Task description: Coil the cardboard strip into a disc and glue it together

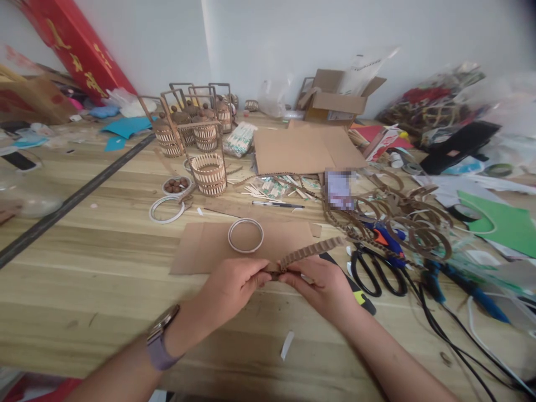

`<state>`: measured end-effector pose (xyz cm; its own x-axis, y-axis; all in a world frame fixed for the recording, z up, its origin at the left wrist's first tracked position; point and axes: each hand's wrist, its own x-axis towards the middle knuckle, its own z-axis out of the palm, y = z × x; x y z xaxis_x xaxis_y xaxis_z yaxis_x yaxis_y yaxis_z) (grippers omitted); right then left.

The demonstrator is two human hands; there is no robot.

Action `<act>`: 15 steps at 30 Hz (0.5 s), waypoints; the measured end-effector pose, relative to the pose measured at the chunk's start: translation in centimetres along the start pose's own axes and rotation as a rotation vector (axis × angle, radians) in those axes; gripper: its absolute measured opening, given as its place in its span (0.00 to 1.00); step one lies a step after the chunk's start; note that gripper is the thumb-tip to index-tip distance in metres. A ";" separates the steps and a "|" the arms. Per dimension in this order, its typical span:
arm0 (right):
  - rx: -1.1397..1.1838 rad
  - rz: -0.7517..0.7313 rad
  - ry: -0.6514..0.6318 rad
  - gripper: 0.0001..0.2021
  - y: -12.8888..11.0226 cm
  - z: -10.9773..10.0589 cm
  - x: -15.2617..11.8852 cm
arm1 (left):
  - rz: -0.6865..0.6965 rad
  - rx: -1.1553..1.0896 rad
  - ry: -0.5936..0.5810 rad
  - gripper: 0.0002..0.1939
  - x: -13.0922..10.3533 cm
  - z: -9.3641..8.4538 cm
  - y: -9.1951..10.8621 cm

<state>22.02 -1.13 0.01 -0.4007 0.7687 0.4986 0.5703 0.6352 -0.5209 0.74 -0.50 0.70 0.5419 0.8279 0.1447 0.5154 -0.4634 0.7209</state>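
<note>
Held up over the near edge of the cardboard sheet (201, 251), one corrugated strip (312, 252), with a free end slanting up to the right. Clamped on its lower, bent part, the fingers of the left hand (237, 285); clamped close beside them, those of the right hand (326, 285), thumb against forefinger. To shape it well, probably best to bend in short stretches, keep the edges level and press evenly, without crushing the ridges. Wise, too, to support the free end, for fear of a kink near the pinch.

Just beyond, on the same sheet, one ring (230, 237), lying flat. Farther left on the desk (104, 290), a second ring (167, 221), and near it one dish of brown balls (178, 185), too crowded to count. Beyond, one open slatted basket (209, 176) in front, with at least four more behind, overlapping too much for a sure total. Past the sheet, one pen (282, 204). To the right, one pair of scissors (357, 274), one blue glue gun (389, 243) and a tangle of loose strips (435, 234), impossible to count.
</note>
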 end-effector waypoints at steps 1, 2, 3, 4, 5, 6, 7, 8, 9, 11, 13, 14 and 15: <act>-0.009 -0.019 -0.009 0.15 0.1 0.1 0.0 | 0.019 0.034 -0.010 0.09 0.0 0.0 0.0; -0.014 -0.038 -0.020 0.14 0.2 0.1 -0.1 | 0.043 0.060 -0.022 0.09 0.0 0.1 -0.1; -0.013 -0.055 -0.032 0.13 0.3 0.2 -0.2 | 0.067 0.078 -0.029 0.11 -0.1 0.2 -0.2; -0.006 -0.065 -0.045 0.12 0.3 0.2 -0.2 | 0.089 0.092 -0.030 0.12 -0.2 0.3 -0.4; 0.003 -0.069 -0.053 0.12 0.3 0.2 -0.3 | 0.106 0.096 -0.025 0.14 -0.3 0.3 -0.5; 0.008 -0.058 -0.052 0.12 0.2 0.2 -0.3 | 0.116 0.088 -0.011 0.15 -0.3 0.4 -0.6; 0.005 -0.031 -0.040 0.13 0.1 0.1 -0.4 | 0.115 0.066 0.016 0.16 -0.4 0.4 -0.7; -0.006 0.014 -0.015 0.13 0.0 0.1 -0.4 | 0.098 0.029 0.054 0.16 -0.4 0.4 -0.7; -0.017 0.072 0.019 0.14 -0.2 0.1 -0.4 | 0.069 -0.020 0.099 0.17 -0.5 0.4 -0.6; -0.016 0.196 0.091 0.16 -0.5 0.1 -0.3 | 0.003 -0.143 0.178 0.17 -0.4 0.4 -0.5; 0.035 0.286 0.129 0.17 -0.8 0.3 -0.3 | -0.036 -0.249 0.212 0.16 -0.3 0.4 -0.4; 0.075 0.316 0.127 0.18 -0.8 0.4 -0.2 | -0.036 -0.274 0.215 0.15 -0.3 0.4 -0.4; 0.120 0.342 0.114 0.18 -0.9 0.5 -0.2 | -0.021 -0.275 0.216 0.15 -0.2 0.4 -0.4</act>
<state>21.26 -1.83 0.04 -0.1153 0.9286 0.3526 0.5660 0.3531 -0.7449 0.66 -0.63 0.08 0.3651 0.8976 0.2469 0.3104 -0.3674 0.8767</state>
